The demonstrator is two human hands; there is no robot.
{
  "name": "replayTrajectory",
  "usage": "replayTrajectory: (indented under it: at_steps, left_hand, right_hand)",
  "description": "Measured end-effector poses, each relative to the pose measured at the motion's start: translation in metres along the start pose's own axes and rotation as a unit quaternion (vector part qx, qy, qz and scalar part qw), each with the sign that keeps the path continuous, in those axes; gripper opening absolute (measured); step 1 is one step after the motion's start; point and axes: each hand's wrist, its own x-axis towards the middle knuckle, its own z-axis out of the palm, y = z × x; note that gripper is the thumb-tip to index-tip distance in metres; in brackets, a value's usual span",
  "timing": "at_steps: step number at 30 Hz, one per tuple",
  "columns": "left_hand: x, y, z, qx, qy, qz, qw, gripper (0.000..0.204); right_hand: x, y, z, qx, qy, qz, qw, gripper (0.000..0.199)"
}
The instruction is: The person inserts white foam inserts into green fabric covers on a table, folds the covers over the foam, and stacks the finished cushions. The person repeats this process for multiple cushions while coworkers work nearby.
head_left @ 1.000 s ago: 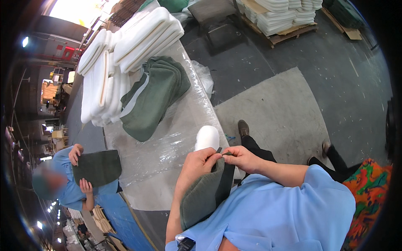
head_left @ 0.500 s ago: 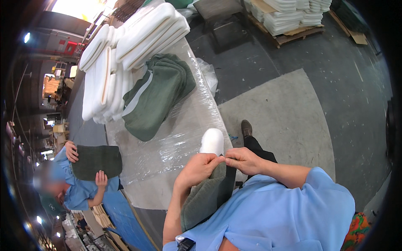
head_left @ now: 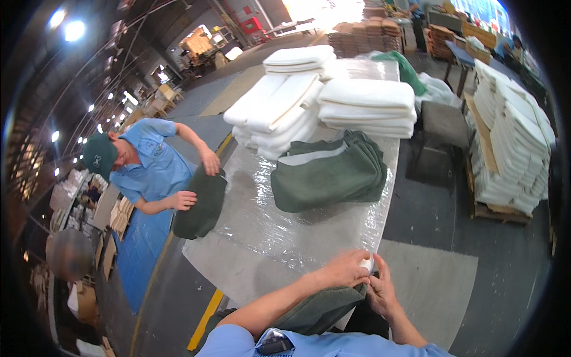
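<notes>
A dark green fabric cover (head_left: 321, 309) hangs against my front, and a bit of a white padded piece (head_left: 367, 263) shows at its upper right end. My left hand (head_left: 348, 269) is closed around that end, its fingers over the white piece. From the right, my right hand (head_left: 382, 290) pinches the cover's edge, with its fingertips close to the left ones. How much of the white piece lies inside the cover is hidden. Beyond my hands, a pile of green covers (head_left: 327, 181) with a pale strip lies on the plastic-wrapped table (head_left: 238, 262).
Stacks of folded white pads (head_left: 366, 98) stand at the table's far end. Across the table's left side, a co-worker (head_left: 154, 160) in a blue shirt holds another green cover (head_left: 202, 202). A dark stool (head_left: 443, 126) and a pallet of white pads (head_left: 514, 137) are at right.
The view has swung left and up. My hands have closed over the white piece, which stuck out further before. The co-worker's cover is now tilted and held lower.
</notes>
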Motion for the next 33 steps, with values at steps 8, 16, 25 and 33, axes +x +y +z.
replayTrajectory:
  at_steps: [8, 16, 25, 33]
  left_hand:
    - [0.009, -0.012, 0.014, -0.139, -0.003, -0.105, 0.985, 0.033]
    - [0.025, -0.054, 0.054, -0.187, 0.063, -0.175, 0.965, 0.042]
    - [0.035, -0.106, 0.059, -0.469, -0.076, -0.252, 0.843, 0.048]
    - [0.033, -0.122, 0.081, -0.545, -0.126, -0.316, 0.767, 0.048]
  right_hand:
    - [0.013, 0.010, -0.006, 0.109, -0.024, 0.045, 0.993, 0.028]
    - [0.025, 0.045, 0.000, 0.152, 0.047, 0.138, 0.978, 0.028]
    - [0.045, 0.067, 0.024, 0.420, 0.088, 0.221, 0.876, 0.030]
    - [0.038, 0.094, 0.032, 0.379, 0.078, 0.300, 0.872, 0.033]
